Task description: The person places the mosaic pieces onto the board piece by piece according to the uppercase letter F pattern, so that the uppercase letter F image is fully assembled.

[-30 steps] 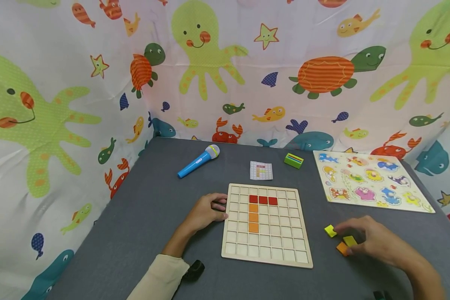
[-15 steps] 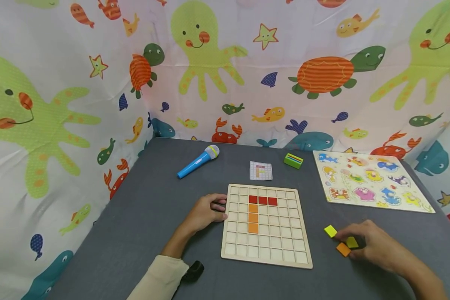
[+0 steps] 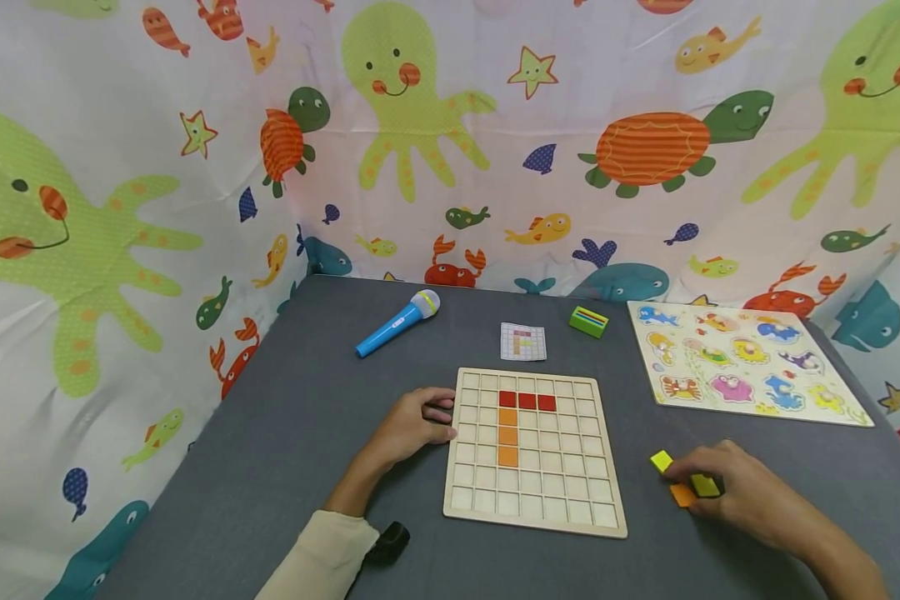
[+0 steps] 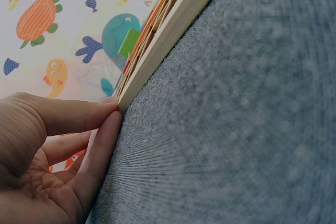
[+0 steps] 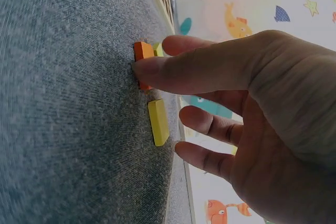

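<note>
My left hand [image 3: 412, 425] is at the left edge of a wooden grid board [image 3: 528, 525]; in the left wrist view thumb and forefinger pinch the board's rim [image 4: 157, 51]. Three red tiles [image 3: 527, 401] lie in a row in the grid, with three orange tiles [image 3: 507, 436] in a column below the left one. To the right of the board, my right hand [image 3: 750, 496] is over loose tiles. Its thumb touches a loose orange tile [image 5: 143, 51], while the forefinger is apart from it. One yellow tile [image 3: 661, 461] lies just beyond the forefinger, another yellow tile [image 5: 158, 121] under the hand.
Behind the board lies a pattern card [image 3: 523, 342]. A blue toy microphone [image 3: 397, 325] is at the back left, and a green block with coloured stripes [image 3: 588, 322] at the back right. An animal puzzle board [image 3: 750, 362] covers the table's right rear.
My right hand has shifted slightly over the loose tiles, and its thumb has come against the orange one, which has moved a little left. The left hand has stayed on the board.
</note>
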Demonstrator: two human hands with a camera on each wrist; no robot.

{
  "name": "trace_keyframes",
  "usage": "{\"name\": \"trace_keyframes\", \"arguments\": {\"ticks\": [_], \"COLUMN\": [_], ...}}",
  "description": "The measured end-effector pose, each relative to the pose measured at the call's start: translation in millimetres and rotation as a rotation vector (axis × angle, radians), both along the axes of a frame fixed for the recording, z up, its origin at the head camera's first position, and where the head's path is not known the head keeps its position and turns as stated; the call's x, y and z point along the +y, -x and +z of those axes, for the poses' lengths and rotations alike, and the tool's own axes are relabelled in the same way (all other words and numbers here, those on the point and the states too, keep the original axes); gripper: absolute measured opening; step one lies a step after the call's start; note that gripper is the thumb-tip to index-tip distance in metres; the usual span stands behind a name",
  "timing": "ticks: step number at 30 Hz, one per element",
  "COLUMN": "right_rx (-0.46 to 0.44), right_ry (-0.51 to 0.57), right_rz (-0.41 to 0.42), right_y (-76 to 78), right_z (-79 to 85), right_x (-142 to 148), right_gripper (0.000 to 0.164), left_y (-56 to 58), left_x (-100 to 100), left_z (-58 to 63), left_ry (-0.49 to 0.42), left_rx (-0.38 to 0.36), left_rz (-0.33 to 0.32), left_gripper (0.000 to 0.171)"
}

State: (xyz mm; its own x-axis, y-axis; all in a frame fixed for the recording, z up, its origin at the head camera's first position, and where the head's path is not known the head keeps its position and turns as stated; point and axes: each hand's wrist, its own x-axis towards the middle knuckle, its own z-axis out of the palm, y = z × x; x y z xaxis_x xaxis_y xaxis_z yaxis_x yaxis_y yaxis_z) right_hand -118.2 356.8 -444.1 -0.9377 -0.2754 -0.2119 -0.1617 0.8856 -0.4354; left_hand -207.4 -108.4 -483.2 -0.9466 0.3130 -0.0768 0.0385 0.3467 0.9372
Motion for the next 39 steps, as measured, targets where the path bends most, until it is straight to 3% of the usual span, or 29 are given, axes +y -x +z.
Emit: {"name": "trace_keyframes", "arguments": {"ticks": [18,23,26,33,39], "right_rx": [-0.02,0.03,0.077,0.07,0.127], "right_ry": [-0.068,-0.062,-0.047,0.012,0.045], "right_rz": [-0.041,-0.053,-0.039,0.013,0.07], "right_y": [1.5,2.6,4.5,13.1,21.1], "right_z": [2.0,3.9,5.4,9.2,7.1], "right_x": [-7,-19,-29,-54,-78], "right_gripper": [0.027,0.03,0.028,0.028,0.026], "left_y": [0.4,0.1,0.4,0.7,0.9], "left_x": [0,0,0,0,-1], "left_z": [-1.2,-1.8,-0.9,-0.7,-1.3], "left_ry": [0.01,0.004,0.001,0.003,-0.002], "left_rx": [0.012,0.013,0.016,0.016,0.015], "left_rz": [0.0,-0.002,-0.003,-0.004,-0.007], "left_gripper": [0.059,0.059,0.059,0.059,0.059]}}
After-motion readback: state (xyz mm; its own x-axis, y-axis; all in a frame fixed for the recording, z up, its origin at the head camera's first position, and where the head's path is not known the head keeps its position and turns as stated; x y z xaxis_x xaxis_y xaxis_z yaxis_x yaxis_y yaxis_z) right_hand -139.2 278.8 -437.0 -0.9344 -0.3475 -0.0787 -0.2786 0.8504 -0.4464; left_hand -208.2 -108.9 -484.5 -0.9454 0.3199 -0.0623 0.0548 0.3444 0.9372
